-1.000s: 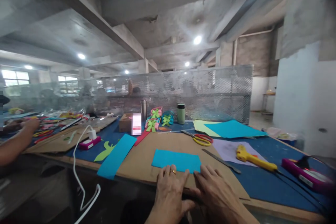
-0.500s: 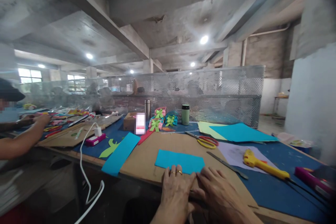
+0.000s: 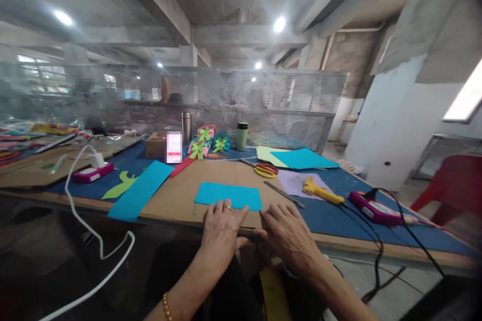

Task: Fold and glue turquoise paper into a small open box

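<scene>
A bright blue rectangular sheet, felt or foam by its look (image 3: 228, 195), lies flat on a brown cardboard board (image 3: 169, 200) at the table's front edge. My left hand (image 3: 222, 233) rests with its fingertips on the sheet's near edge; its thumb is spread away, and nothing is gripped. At the sheet's near right corner is my right hand (image 3: 288, 233), fingers bent over the cardboard and thumb apart below, holding nothing that I can see. Just beyond it lie a long flat metal blade (image 3: 284, 193) and red-and-yellow-handled scissors (image 3: 265, 169).
A yellow glue gun (image 3: 322, 191) lies on lilac paper (image 3: 291, 183), its cord trailing beside a purple power strip (image 3: 376, 209). A long blue strip (image 3: 141, 190) overhangs the front edge. Behind stand a green bottle (image 3: 242, 138), a steel flask (image 3: 187, 128) and a phone (image 3: 174, 148).
The camera view has turned right and tilted down, so the co-worker at the left is out of frame. Both hands stay at the blue sheet, their pose nearly the same.
</scene>
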Demonstrator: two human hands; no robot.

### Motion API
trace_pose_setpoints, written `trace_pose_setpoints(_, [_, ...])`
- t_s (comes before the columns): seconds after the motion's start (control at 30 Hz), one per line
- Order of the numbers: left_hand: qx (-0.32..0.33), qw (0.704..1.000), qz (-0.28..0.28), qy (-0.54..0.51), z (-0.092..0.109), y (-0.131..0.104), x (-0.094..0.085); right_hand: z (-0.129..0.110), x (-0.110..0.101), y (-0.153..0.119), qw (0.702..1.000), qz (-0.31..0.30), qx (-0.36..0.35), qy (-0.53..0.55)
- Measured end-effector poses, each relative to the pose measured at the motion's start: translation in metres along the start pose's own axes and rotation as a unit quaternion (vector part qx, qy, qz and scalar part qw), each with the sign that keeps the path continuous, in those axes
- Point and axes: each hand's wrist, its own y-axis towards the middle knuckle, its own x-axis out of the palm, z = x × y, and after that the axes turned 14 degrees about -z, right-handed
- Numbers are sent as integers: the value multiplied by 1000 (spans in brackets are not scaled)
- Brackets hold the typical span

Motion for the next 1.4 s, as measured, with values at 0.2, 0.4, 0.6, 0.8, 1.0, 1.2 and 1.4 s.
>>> trace_pose_setpoints(0.2, [7, 1000, -7, 5, -2, -1, -2, 2, -6, -2, 999, -12, 16, 28])
trace_pose_setpoints(0.4, [8, 1000, -7, 2, -2, -1, -1, -4, -5, 0, 999, 2, 11, 44])
trace_pose_setpoints(0.6, [9, 1000, -7, -1, -1, 0, 1, -3, 2, -5, 998, -13, 23, 50])
trace_pose_setpoints(0.8, [1, 999, -39, -16, 0, 4, -1, 1, 4, 2, 998, 3, 25, 49])
trace_pose_setpoints(1.0, [0, 997, -78, -31, 1, 8, -1, -15, 12, 20, 986, 44, -46, 153])
trace_pose_setpoints(1.2, [13, 999, -5, -40, -2, -9, 24, -22, 21, 24, 989, 23, -15, 146])
trace_pose_setpoints(1.4, [23, 998, 18, -51, -13, -22, 44, -27, 23, 27, 995, 25, -9, 94])
